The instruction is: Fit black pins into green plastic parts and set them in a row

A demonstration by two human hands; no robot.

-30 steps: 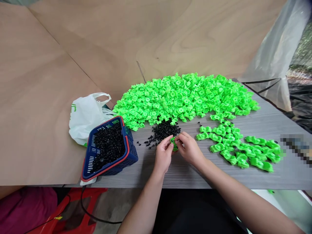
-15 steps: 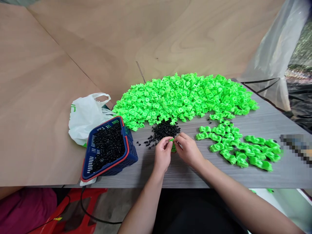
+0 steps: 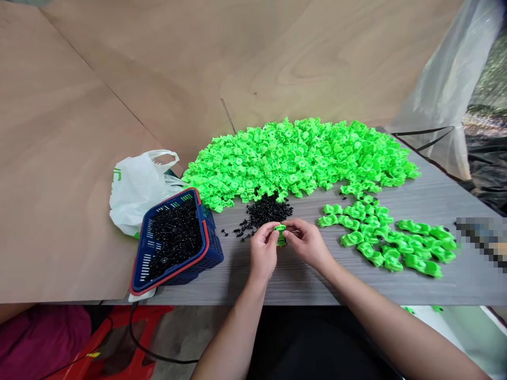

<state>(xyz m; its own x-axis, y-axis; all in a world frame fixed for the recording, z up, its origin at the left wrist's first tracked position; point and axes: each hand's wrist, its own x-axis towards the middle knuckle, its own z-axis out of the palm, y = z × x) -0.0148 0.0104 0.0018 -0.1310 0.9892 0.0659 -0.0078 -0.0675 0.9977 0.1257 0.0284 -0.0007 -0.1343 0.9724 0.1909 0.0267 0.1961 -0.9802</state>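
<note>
Left to right: a white plastic bag [image 3: 137, 192]; a blue basket [image 3: 214, 248] holding small black parts [image 3: 174, 232]; the left hand [image 3: 263, 256], fingers curled, pinching one side of a green piece [image 3: 281, 238], just in front of a loose black pile [image 3: 269, 210]; the right hand [image 3: 311, 246], similarly curled, pinching its other side; behind, a broad green heap [image 3: 304, 158]; far right, scattered green pieces [image 3: 392, 259] on the table [image 3: 317, 290].
</note>
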